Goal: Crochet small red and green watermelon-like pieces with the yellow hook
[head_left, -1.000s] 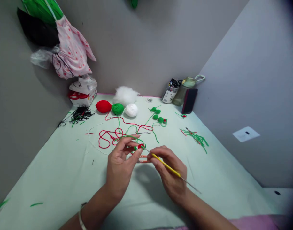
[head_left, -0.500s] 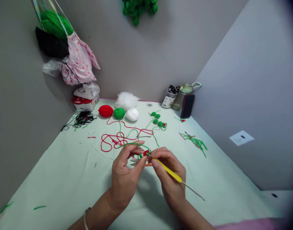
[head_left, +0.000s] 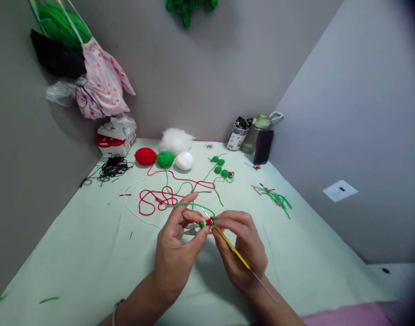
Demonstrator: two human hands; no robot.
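Note:
My left hand (head_left: 176,246) pinches a small red and green crochet piece (head_left: 206,222) between thumb and fingers, with green yarn (head_left: 187,204) running over its raised forefinger. My right hand (head_left: 243,251) grips a yellow-handled crochet hook (head_left: 235,253), whose metal tip pokes through the piece toward the upper left. Both hands hover low over the pale green table cover (head_left: 92,253). Behind them lies a tangle of red yarn (head_left: 153,199) leading to the red ball (head_left: 145,156), green ball (head_left: 165,159) and white ball (head_left: 184,160).
White stuffing (head_left: 176,139) sits by the back wall. Small green crochet pieces (head_left: 221,167) and green yarn scraps (head_left: 275,195) lie to the right. A cup of tools (head_left: 236,134), a bottle (head_left: 256,131) and a dark phone (head_left: 263,147) stand in the corner. Black thread (head_left: 110,168), a box (head_left: 115,138) and hanging bags (head_left: 92,81) are at left.
The hook's tip has pushed further through the crochet piece and its handle has tilted steeper. Both hands shifted slightly toward me and to the right; the view wobbled.

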